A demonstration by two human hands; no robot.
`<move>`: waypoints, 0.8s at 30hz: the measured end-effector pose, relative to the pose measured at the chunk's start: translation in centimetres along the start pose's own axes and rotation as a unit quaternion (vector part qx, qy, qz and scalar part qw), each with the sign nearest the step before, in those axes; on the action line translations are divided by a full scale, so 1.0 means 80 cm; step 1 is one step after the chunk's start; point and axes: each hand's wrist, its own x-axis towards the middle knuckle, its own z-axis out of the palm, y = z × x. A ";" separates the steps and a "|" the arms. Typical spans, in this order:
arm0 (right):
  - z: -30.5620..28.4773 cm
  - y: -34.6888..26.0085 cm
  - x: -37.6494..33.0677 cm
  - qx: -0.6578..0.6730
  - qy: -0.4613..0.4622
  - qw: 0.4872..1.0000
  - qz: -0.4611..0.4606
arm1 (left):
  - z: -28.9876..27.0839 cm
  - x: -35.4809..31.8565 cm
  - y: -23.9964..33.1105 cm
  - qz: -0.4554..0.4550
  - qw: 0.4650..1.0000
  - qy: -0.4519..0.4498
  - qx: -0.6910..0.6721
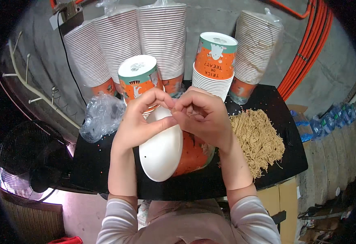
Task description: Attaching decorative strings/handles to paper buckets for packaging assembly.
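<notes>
Pinching the rim of a light, thin-walled orange paper cup [188, 154] with a white lid [161, 150], tilted over the black desk [96, 166] centre: left hand [139, 120] and right hand [202, 116], fingers curled closed. Probably crushable, best gripped at the rim. At three o'clock, tan shredded paper [257, 136].

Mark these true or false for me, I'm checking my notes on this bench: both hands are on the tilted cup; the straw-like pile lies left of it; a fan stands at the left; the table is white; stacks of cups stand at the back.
1. Both hands are on the tilted cup: true; the left hand and right hand meet at its white lid.
2. The straw-like pile lies left of it: false, it lies to the right.
3. A fan stands at the left: true.
4. The table is white: false, it is black.
5. Stacks of cups stand at the back: true.
</notes>
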 end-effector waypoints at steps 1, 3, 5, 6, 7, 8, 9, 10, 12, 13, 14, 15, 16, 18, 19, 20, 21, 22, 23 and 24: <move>0.000 -0.001 0.000 -0.007 -0.005 1.000 0.000 | -0.005 0.001 -0.007 -0.010 0.999 -0.025 -0.024; -0.002 -0.005 0.000 -0.023 -0.015 1.000 0.001 | -0.005 0.001 -0.019 -0.024 0.995 -0.058 -0.084; -0.004 -0.008 0.000 -0.029 -0.021 0.999 0.000 | -0.001 0.002 -0.025 -0.030 0.985 -0.074 -0.154; -0.005 -0.009 0.000 -0.033 -0.024 0.999 0.000 | 0.000 0.003 -0.024 -0.037 0.982 -0.076 -0.171; -0.006 -0.008 -0.001 -0.017 -0.023 1.000 0.002 | 0.002 0.002 -0.021 -0.045 0.978 -0.077 -0.188; -0.007 -0.007 -0.002 -0.003 -0.021 1.000 0.004 | 0.004 0.002 -0.018 -0.051 0.974 -0.081 -0.206; -0.009 -0.006 -0.003 0.012 -0.018 1.000 0.007 | 0.005 0.002 -0.014 -0.055 0.976 -0.077 -0.196; -0.010 -0.006 -0.004 0.011 -0.016 1.000 0.007 | 0.006 0.003 -0.010 -0.058 0.978 -0.074 -0.185; -0.007 -0.008 -0.003 0.014 -0.014 1.000 0.005 | 0.006 0.001 -0.005 -0.070 0.980 -0.063 -0.176; -0.006 -0.007 -0.003 0.015 -0.011 1.000 0.005 | 0.005 0.000 -0.005 -0.077 0.979 -0.056 -0.180; -0.005 -0.006 -0.004 0.016 -0.008 1.000 0.005 | 0.004 -0.001 -0.004 -0.084 0.978 -0.050 -0.184; -0.003 -0.006 -0.004 0.016 -0.004 1.000 0.004 | 0.001 -0.002 -0.006 -0.082 0.980 -0.054 -0.172; -0.002 -0.007 -0.003 0.010 -0.005 1.000 -0.003 | -0.003 -0.003 -0.012 -0.080 0.982 -0.059 -0.160; -0.001 -0.007 -0.001 -0.009 -0.006 1.000 -0.011 | -0.007 -0.003 -0.025 -0.084 0.976 -0.074 -0.186; -0.002 -0.006 -0.001 -0.013 -0.009 1.000 -0.009 | -0.007 -0.003 -0.030 -0.091 0.968 -0.084 -0.219; -0.002 -0.005 -0.001 -0.015 -0.014 1.000 -0.010 | -0.007 -0.003 -0.031 -0.097 0.959 -0.092 -0.250; -0.002 -0.005 -0.002 -0.018 -0.019 1.000 -0.011 | -0.007 -0.002 -0.030 -0.113 0.951 -0.100 -0.270; -0.003 -0.005 -0.001 -0.018 -0.024 1.000 -0.004 | -0.006 -0.002 -0.029 -0.129 0.942 -0.108 -0.291; -0.005 -0.006 -0.001 -0.019 -0.029 0.999 0.005 | -0.004 -0.001 -0.028 -0.145 0.931 -0.117 -0.313; -0.008 -0.007 -0.001 -0.020 -0.034 0.999 0.013 | -0.002 0.000 -0.029 -0.151 0.926 -0.119 -0.324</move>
